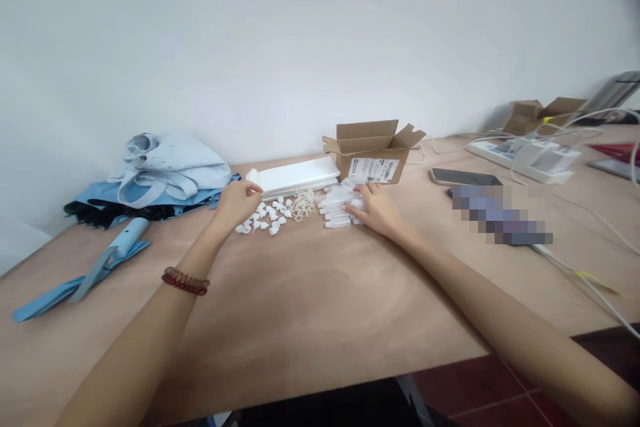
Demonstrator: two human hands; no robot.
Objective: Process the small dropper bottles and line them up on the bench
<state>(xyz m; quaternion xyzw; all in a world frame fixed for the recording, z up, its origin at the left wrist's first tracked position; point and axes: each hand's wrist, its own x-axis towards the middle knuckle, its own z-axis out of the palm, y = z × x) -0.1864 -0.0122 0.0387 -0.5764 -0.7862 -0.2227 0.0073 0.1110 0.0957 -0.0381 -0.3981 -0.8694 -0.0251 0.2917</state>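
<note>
My left hand [239, 201] is at the left end of a stack of flat white sheets or bags [297, 177]. Its fingertips are drawn together, and I cannot make out what is between them. Small white twisted caps or pieces [267, 213] lie scattered just below it. Beside those sits a small heap of cream loops like rubber bands or string [303, 204]. My right hand [379, 209] rests over a group of translucent plastic tubes [336, 207], thumb and fingers apart and touching those at the right end.
An open cardboard box [373, 153] stands behind the tubes. Blue folded cloth with a pale bag [175, 170] and an umbrella handle [129, 237] lie left. To the right are a phone [465, 177], a blurred-out object [500, 215], a power strip [525, 159] and cables.
</note>
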